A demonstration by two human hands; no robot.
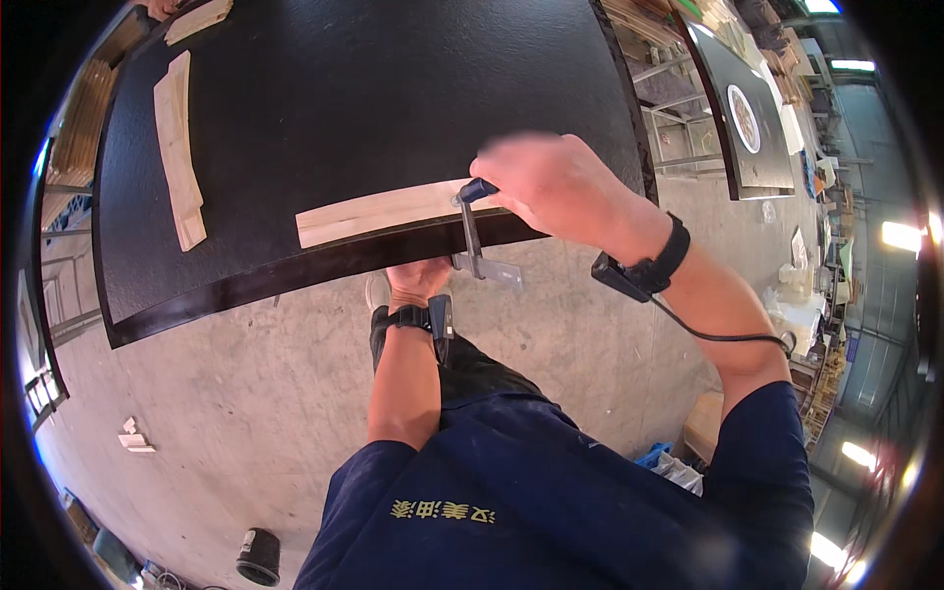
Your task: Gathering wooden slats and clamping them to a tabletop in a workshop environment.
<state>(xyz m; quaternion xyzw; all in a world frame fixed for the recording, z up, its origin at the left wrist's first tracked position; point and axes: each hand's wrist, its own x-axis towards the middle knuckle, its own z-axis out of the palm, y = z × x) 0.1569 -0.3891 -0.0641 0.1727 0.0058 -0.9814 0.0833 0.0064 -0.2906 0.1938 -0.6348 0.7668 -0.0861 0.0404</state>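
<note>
A bar clamp (472,236) spans the near edge of a black tabletop (364,108). Its blue handle end (478,190) sits by a pale wood strip (379,213) that lies along that edge. My right hand (551,187) is closed at the blue handle; its far fingers are blurred. Below the edge, my left hand (421,277) reaches under the tabletop beside the clamp's metal bar. Its fingers are hidden there, so their grip does not show.
Another wood strip (177,147) lies along the tabletop's left side, with a shorter wood piece (200,20) beyond it. On the right stands a second dark panel (723,88) bearing a round white-rimmed item. A black bucket (259,557) and wood scraps (136,438) are on the floor.
</note>
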